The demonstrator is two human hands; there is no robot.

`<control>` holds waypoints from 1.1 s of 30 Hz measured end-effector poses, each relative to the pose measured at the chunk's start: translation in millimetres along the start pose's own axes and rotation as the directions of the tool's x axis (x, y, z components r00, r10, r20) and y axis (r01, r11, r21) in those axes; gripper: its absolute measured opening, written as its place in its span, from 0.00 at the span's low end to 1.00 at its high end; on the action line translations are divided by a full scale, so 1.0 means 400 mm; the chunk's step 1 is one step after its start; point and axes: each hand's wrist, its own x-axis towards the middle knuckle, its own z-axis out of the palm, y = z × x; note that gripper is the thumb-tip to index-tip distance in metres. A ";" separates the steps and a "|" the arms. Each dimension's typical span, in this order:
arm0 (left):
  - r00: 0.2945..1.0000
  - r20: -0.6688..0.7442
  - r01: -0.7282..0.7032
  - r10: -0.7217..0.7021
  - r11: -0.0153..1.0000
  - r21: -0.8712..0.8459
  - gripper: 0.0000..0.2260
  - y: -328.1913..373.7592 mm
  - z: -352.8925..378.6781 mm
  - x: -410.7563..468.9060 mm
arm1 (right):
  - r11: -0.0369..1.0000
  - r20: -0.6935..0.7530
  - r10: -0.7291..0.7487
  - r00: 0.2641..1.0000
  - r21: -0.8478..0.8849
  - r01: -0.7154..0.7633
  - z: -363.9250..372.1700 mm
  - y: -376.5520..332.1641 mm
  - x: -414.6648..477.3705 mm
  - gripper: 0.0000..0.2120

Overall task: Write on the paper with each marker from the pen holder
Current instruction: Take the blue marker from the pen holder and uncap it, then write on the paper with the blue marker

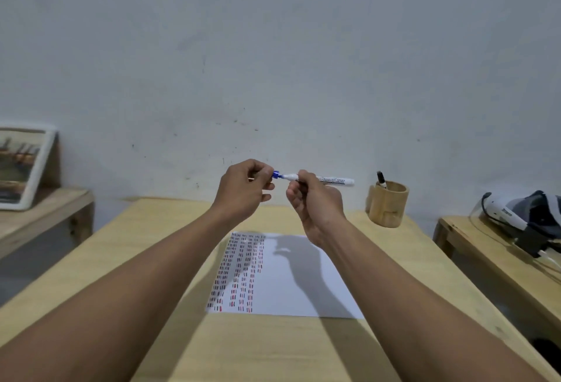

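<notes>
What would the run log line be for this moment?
left hand: on blue cap | right hand: holds marker | paper: partly marked | pen holder: one marker left

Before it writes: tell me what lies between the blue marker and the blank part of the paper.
Nothing visible. The blue marker, held by the left hand and right hand, hangs over the paper.

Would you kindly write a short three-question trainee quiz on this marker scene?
1. True or false: the right hand holds the marker by its barrel.
2. What does the left hand pinch? A) blue cap B) paper C) holder
3. How many markers show in the holder?

Key: 1 true; 2 A; 3 one, black.
</notes>
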 end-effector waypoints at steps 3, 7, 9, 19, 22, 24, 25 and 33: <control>0.998 -0.059 0.025 -0.021 0.997 0.077 0.07 -0.037 -0.048 -0.001 | 0.996 -0.004 0.016 1.000 -0.085 -0.016 -0.006 0.032 0.000 0.06; 0.995 -0.100 0.064 -0.030 0.930 0.361 0.07 -0.110 -0.103 -0.005 | 0.980 0.002 0.024 1.000 -0.196 -0.023 -0.011 0.070 0.001 0.07; 0.991 -0.113 0.115 -0.071 0.886 0.449 0.10 -0.158 -0.127 -0.011 | 0.962 0.007 0.022 1.000 -0.273 -0.019 -0.017 0.089 0.002 0.07; 0.990 -0.027 0.115 -0.140 0.675 0.729 0.14 -0.312 -0.156 -0.043 | 0.848 0.069 -0.011 0.998 -0.529 0.046 -0.062 0.155 0.011 0.04; 0.988 -0.025 0.122 -0.151 0.677 0.726 0.18 -0.305 -0.156 -0.055 | 0.780 0.058 -0.047 0.997 -0.622 0.073 -0.077 0.173 0.014 0.06; 0.989 -0.036 0.127 -0.147 0.677 0.725 0.21 -0.293 -0.155 -0.075 | 0.690 0.056 -0.091 0.994 -0.717 0.103 -0.092 0.187 0.014 0.08; 0.989 -0.049 0.135 -0.143 0.689 0.712 0.22 -0.287 -0.154 -0.090 | 0.643 0.061 -0.113 0.992 -0.757 0.120 -0.102 0.194 0.011 0.09; 0.983 -0.020 0.120 -0.182 0.555 0.823 0.20 -0.287 -0.159 -0.207 | 0.423 0.096 -0.169 0.981 -0.892 0.161 -0.158 0.245 -0.025 0.09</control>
